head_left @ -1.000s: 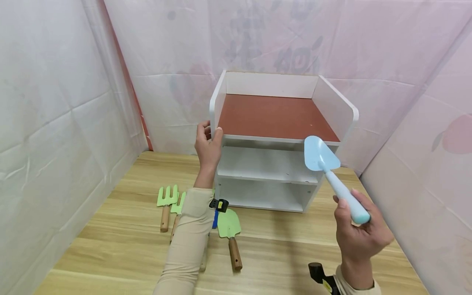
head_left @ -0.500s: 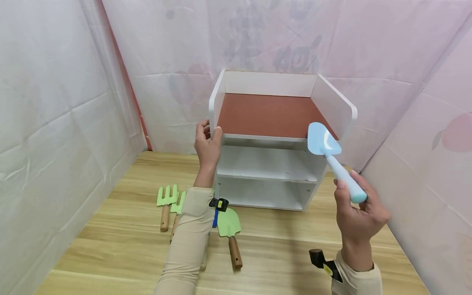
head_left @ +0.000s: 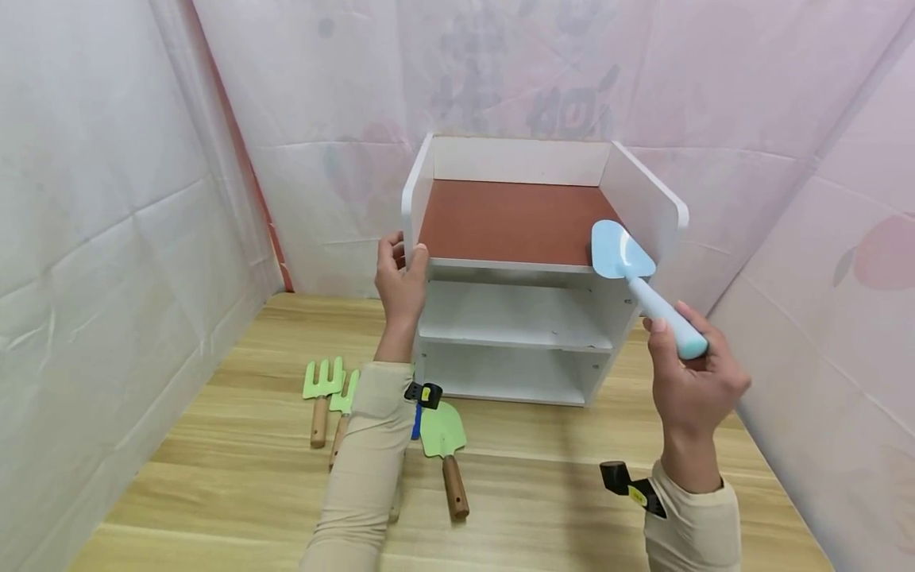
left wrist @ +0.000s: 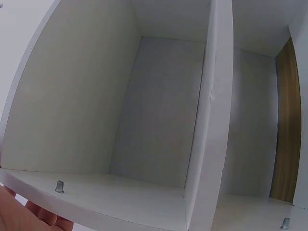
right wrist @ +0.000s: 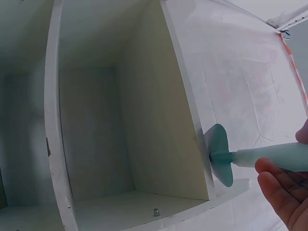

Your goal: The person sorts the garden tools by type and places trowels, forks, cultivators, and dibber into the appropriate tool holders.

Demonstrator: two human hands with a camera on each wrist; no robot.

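Observation:
A white shelf unit with a reddish-brown top tray and two open shelves stands at the back of the wooden table. My left hand grips the unit's front left edge, thumb on the inner side. My right hand holds a light blue toy trowel by its handle, blade raised at the front right corner of the top tray. The right wrist view shows the blue trowel blade close to the unit's side panel. In the left wrist view only the white shelf interior and a bit of my left hand appear.
On the table left of the unit lie two green toy rakes with wooden handles and a green trowel. Something blue lies partly under my left sleeve. White and pink sheeting walls in the table on three sides.
My right hand has lifted the blue trowel up and slightly left, from in front of the middle shelf to the top tray's front right corner. The left hand has stayed on the unit.

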